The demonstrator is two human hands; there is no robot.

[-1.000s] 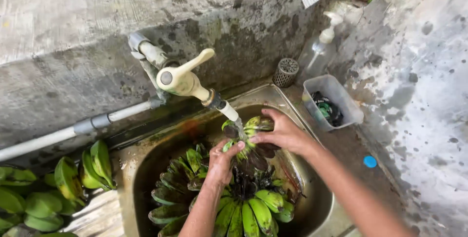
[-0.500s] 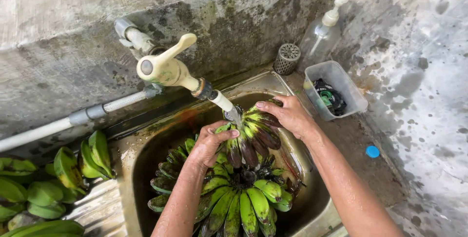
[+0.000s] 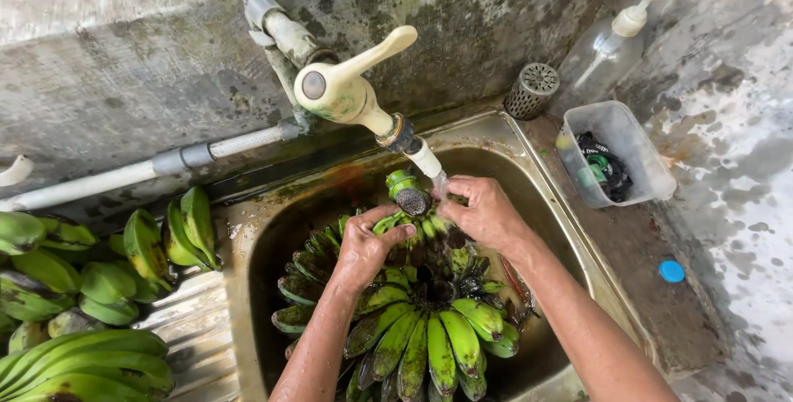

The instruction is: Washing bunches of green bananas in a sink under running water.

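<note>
Evidently the bunch of green bananas (image 3: 421,328) has been turned and lifted since half a second ago: its cut stem end (image 3: 406,191) now points up, directly under the tap spout (image 3: 428,158), where earlier the stem was not exposed and the hands sat lower over the fruit. Both hands have shifted toward the top of the bunch. My judgement is that the rinsing has moved on to the stem end, with the fruit below already wet.

Left hand (image 3: 363,249): fingers clenched around the upper bananas just left of the stem, wrist bent, forearm rising from the lower edge of the view. Right hand (image 3: 486,216): fingers curled against the top of the bunch on the right side, fingertips close under the spout; forearm runs in from the lower right. Whether the right hand is truly gripping or only pressing and rubbing, I cannot tell.

Location of the bunch: inside the metal sink (image 3: 248,270), resting low in the basin, stem uppermost.

Surroundings: further green bananas (image 3: 83,294) lie on the counter (image 3: 194,332) left of the sink. A clear plastic tub (image 3: 615,158), a pump bottle (image 3: 607,38) and a blue cap (image 3: 671,271) stand to the right.
</note>
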